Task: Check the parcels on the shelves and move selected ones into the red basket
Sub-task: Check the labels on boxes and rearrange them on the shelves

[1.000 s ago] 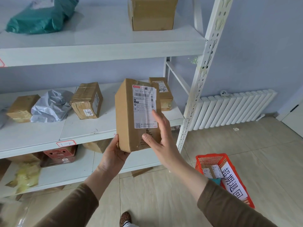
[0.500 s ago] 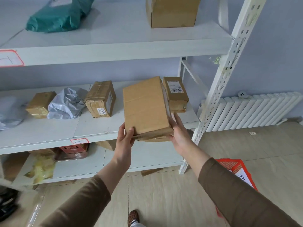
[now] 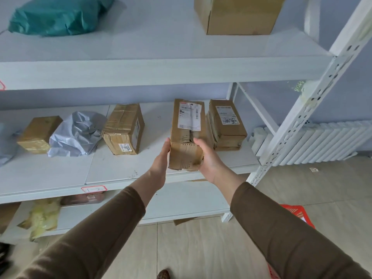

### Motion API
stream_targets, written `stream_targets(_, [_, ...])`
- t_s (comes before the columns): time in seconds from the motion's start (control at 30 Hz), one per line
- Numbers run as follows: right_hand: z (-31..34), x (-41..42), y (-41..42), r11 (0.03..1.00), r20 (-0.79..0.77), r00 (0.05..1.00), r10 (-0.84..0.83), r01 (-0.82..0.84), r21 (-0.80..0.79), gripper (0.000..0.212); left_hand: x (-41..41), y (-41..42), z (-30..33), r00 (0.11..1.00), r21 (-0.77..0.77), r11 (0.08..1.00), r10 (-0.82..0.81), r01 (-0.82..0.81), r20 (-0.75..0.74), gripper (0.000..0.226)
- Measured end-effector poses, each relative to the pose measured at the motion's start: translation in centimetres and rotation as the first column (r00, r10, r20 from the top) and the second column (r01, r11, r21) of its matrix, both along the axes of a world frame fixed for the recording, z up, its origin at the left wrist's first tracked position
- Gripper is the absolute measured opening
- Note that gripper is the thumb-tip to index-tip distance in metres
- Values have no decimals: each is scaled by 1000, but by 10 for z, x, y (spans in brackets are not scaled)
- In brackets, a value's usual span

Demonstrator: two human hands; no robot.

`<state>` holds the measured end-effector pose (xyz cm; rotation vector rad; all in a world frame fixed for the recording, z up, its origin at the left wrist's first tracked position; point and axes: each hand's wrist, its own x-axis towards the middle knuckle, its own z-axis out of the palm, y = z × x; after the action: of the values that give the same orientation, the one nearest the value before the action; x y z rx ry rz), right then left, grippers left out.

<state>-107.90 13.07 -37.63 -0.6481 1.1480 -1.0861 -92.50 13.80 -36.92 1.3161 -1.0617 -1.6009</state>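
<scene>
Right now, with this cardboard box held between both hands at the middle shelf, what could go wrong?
The cardboard box sits close beside the labelled parcel, so sliding it in could shove that one toward the open shelf end. The left hand looks pressed flat while the right hand cups the dented near end; the grip might slip.

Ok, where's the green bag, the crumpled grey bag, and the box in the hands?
Green bag (image 3: pixel 58 16), head view, middle of its wrinkled top.
Crumpled grey bag (image 3: pixel 77 133), head view, its middle.
Held box (image 3: pixel 186 156), head view, lower front face.
</scene>
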Motion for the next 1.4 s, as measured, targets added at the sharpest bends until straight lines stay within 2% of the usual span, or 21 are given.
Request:
stream_targets(0.07, [1, 5, -17, 1000, -86, 996, -2, 2, 3, 54, 3, -20, 4, 998, -18, 999, -50, 50, -34, 49])
stream_targets(0.17, [3, 13, -43, 1000, -143, 990, -15, 16, 3, 44, 8, -46, 6, 997, -26, 997, -79, 78, -15, 43])
stream_targets(0.27, [4, 17, -69, 1000, -175, 984, -27, 28, 4, 28, 9, -69, -1, 996, -70, 994, -91, 89, -23, 36])
stream_targets(0.37, [5, 20, -90, 999, -138, 989, -43, 47, 26, 29, 11, -90, -8, 996, -68, 996, -55, 50, -63, 37])
stream_targets(0.5, [-5, 23, -103, 995, -175, 980, -90, 97, 36, 16, 17, -109, -20, 996, -64, 997, -53, 49, -69, 43])
stream_targets(0.63, [-14, 26, -108, 993, -213, 970, -115, 116, -11, 29, 20, -117, -24, 995, -68, 996, -69, 64, -73, 43])
stream_targets(0.77, [-18, 31, -108, 989, -326, 934, -145, 146, -21, 48, 22, -113, -21, 994, -55, 994, -95, 92, -51, 45])
stream_targets(0.87, [-10, 33, -101, 985, -417, 894, -165, 172, -20, 63, 26, -106, -16, 996, -2, 997, -81, 81, -47, 73])
stream_targets(0.93, [-1, 33, -93, 977, -470, 857, -211, 196, -80, 68, 30, -97, -9, 997, 19, 998, -65, 66, -46, 91])
stream_targets(1.03, [7, 40, -76, 915, -567, 724, -393, 243, -323, 58, 41, -79, -3, 1000, -35, 999, -30, 30, 4, 89])
stream_targets(1.1, [11, 54, -61, 814, -580, 620, -528, 176, -553, 46, 53, -63, 2, 997, -97, 995, 28, -21, 71, 85])
stream_targets(1.2, [18, 85, -44, 678, -553, 567, -611, 13, -735, 33, 81, -41, 7, 985, -246, 966, 117, -84, 125, 85])
stream_targets(1.3, [22, 121, -38, 677, -547, 655, -522, -73, -733, 32, 119, -34, 15, 960, -307, 933, 239, -185, 148, 75])
stream_targets(1.4, [30, 154, -41, 810, -536, 788, -303, -83, -580, 39, 161, -45, 16, 921, -329, 903, 347, -277, 176, 71])
